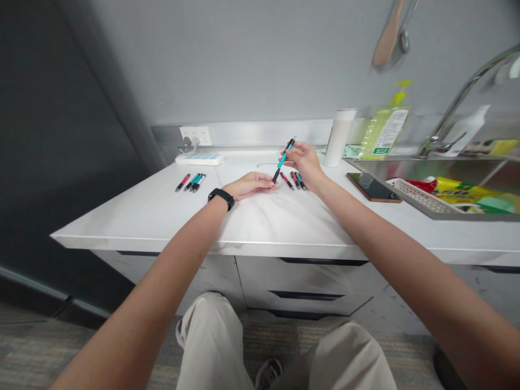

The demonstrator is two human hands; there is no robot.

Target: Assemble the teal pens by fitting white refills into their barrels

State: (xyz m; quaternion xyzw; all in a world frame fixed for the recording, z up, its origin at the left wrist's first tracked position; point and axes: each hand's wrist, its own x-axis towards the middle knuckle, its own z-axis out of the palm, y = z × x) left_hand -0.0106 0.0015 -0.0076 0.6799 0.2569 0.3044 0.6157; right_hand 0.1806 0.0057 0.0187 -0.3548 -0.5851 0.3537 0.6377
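Head view: right hand (305, 161) grips teal pen (284, 158) tilted above white counter (260, 216); left hand (248, 185) pinches its black lower tip. Three pens (297, 180) lie beside right hand, four pens (190, 182) well left

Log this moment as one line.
right hand: holds teal pen tilted | left hand: at pen's lower tip | pens right: on countertop | pens left: apart | phone: by sink

An office pantry or kitchenette: a white counter (260, 222) with drawers, a steel sink (447, 168) and tap (459, 103), dish soap (385, 130), wall sockets (195, 135).
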